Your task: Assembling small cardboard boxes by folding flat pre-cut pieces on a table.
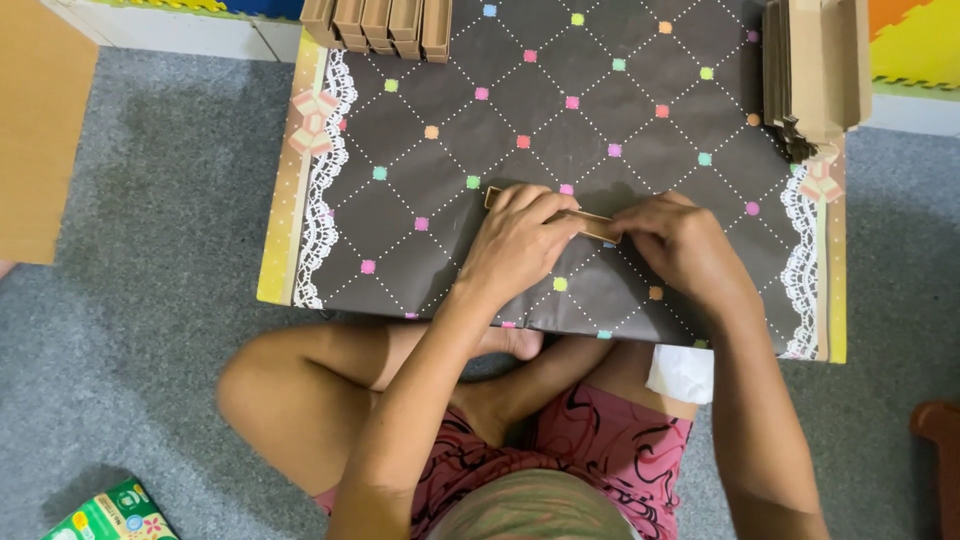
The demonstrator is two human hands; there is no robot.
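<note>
Head view, taken from above and read left to right. At nine o'clock a plain tan cardboard sheet [38, 130] lies on the grey carpet [160, 330], out of arm's reach. At seven o'clock a green printed packet [112, 513] sits on the carpet near the knee.

The low bench [400, 140] is covered in dark quilted-pattern paper with coloured squares and lace edging. At its eleven o'clock edge we note a row of folded brown cardboard pieces [378, 24] stood side by side, apparently parked clear of the working area.

At centre, we find the left hand [518, 243] laid flat, fingers curled forward, pressing on a small flat cardboard piece [590, 222]; only a thin strip and one corner of it show. We judge the downward pressure serves to keep it flat on the bench. The right hand [685, 243] meets it from three o'clock, fingertips pinching the end of the same piece, seemingly working an edge or fold. The two hands are touching or nearly so; we cannot tell which.

At one o'clock a tall stack of flat cardboard blanks [812, 70] rests on the bench corner, within the right hand's reach. Below the bench edge at five o'clock, a white cloth or paper [682, 372] lies on the thigh.
</note>
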